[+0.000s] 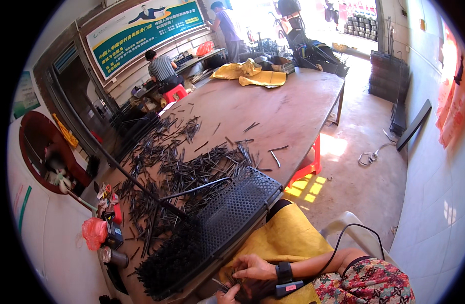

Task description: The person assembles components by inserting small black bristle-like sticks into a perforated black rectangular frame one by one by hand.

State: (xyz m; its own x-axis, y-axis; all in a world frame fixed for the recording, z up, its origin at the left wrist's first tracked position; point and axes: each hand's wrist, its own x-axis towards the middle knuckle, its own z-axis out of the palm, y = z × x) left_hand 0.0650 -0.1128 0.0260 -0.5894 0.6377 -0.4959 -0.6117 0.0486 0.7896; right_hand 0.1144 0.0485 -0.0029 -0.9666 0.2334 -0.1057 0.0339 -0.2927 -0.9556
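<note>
Your right hand (253, 267) curls narrow over a small bundle of dark rods (232, 281), and your left hand (227, 295), just beneath it, pinches the same bundle. The perforated black panel (219, 223) leans up and away from your fingers. Loosen either pinch and the thin rods could slide off the yellow cloth (285, 238) beside your wrist.

Counts on and about the long table

One table (293, 101), one black perforated tray (227, 218), two red stools (174, 93) (308, 164), two yellow cloths (250, 73) (288, 238), two other people (161, 66) (225, 25), one wall banner (146, 30), one can (113, 257); black rods (181, 167) too many to count.
</note>
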